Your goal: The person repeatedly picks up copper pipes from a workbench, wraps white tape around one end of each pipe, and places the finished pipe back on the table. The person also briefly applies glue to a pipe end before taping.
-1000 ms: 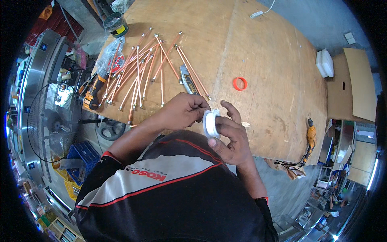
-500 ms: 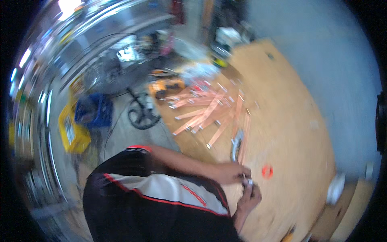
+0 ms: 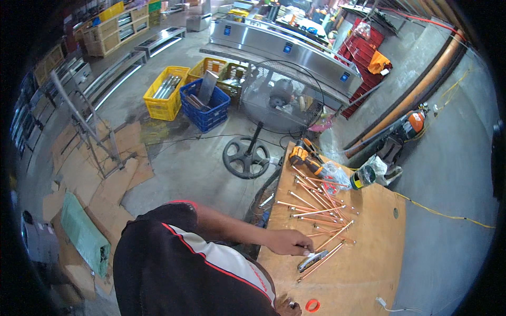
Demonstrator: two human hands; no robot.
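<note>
My left hand (image 3: 292, 243) reaches over the near edge of the wooden table, its fingers pinched together. A small pale piece shows by its fingertips, too small to name. Just below them lies a grey and black hand tool (image 3: 312, 261), next to a copper rod (image 3: 321, 262) with silvery ends. More such copper rods (image 3: 316, 212) lie in a loose, crossing pile beyond. My right hand (image 3: 288, 307) is low at the table's near side, partly hidden by my shirt, with curled fingers; what they hold cannot be made out. Beside it sits an orange-red ring (image 3: 312, 305).
An orange and black power drill (image 3: 299, 155), clear plastic and a dark green can (image 3: 363, 177) stand at the table's far end. Past it are a caged floor fan (image 3: 282, 95), a blue crate (image 3: 204, 113) and a yellow crate (image 3: 158, 108). A grey wall (image 3: 448, 174) borders the right.
My hands, close together over a small pale piece before, have parted. The left is now by the grey and black tool, the right near the ring. The view has swung left and up.
</note>
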